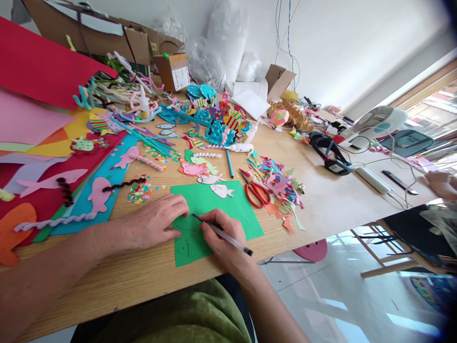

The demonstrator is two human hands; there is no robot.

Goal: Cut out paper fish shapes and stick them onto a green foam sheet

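My right hand (223, 236) is closed around a black pen (228, 237), its tip on a green sheet of paper (250, 216). Dark outlines, one with a small eye dot, are drawn on the sheet's left part. My left hand (164, 220) rests at the sheet's left edge, fingers apart, holding nothing. On the sheet's upper part lies a white paper fish (221, 191). Just beyond the sheet are another white fish (210, 179) and a pink fish (194, 169). Red-handled scissors (257, 194) lie right of the sheet.
Paper scraps (274, 178) lie beside the scissors. A blue pen (229, 163) and glue bottle (241, 148) are farther back. Coloured sheets (71, 190) with paper fish cover the left. A headset (330, 155) and a person's hand (441, 183) are at right.
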